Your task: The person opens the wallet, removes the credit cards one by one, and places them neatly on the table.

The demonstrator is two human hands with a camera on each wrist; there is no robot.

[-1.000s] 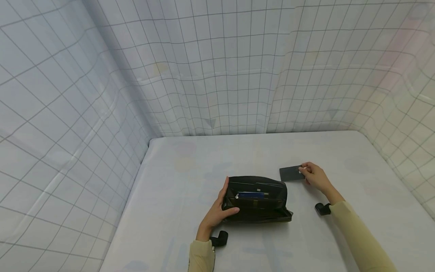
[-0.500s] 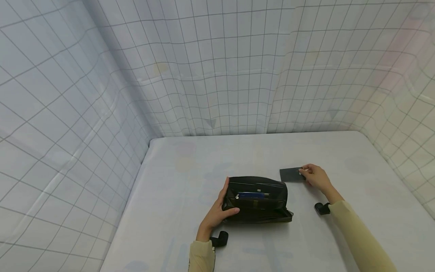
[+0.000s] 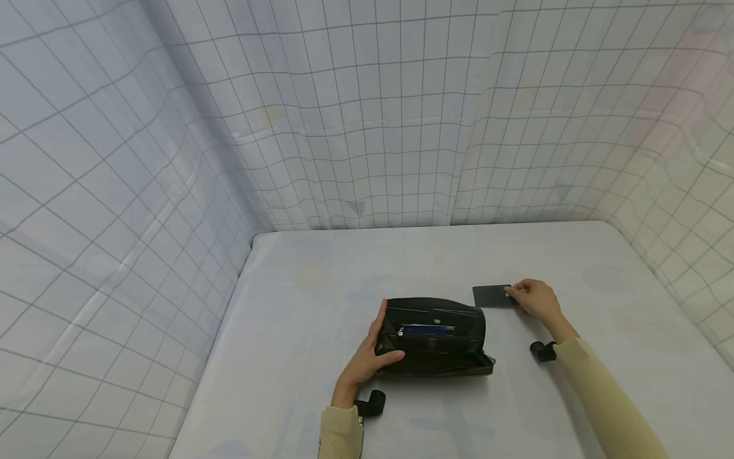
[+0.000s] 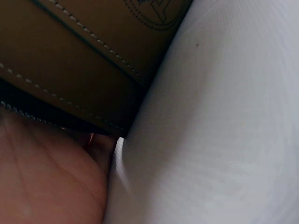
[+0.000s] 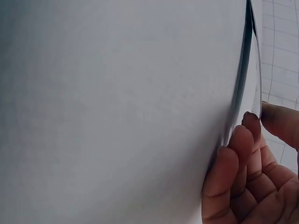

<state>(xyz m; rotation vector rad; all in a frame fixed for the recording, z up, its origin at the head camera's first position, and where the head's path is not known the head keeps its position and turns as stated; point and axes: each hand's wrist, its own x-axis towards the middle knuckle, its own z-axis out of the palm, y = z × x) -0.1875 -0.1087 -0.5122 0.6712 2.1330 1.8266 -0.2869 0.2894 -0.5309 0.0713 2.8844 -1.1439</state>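
On white cloth (image 3: 287,331), wallet (image 3: 444,346) and card (image 3: 490,296) run lengthwise left to right.

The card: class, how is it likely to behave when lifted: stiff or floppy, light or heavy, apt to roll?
The card is probably fairly stiff: pinched at one end by the right hand, its outline looks straight from the head view. It is likely light, being small and thin. Its flat, rectangular shape makes rolling unlikely.

The left wrist view crops the wallet (image 4: 79,51).
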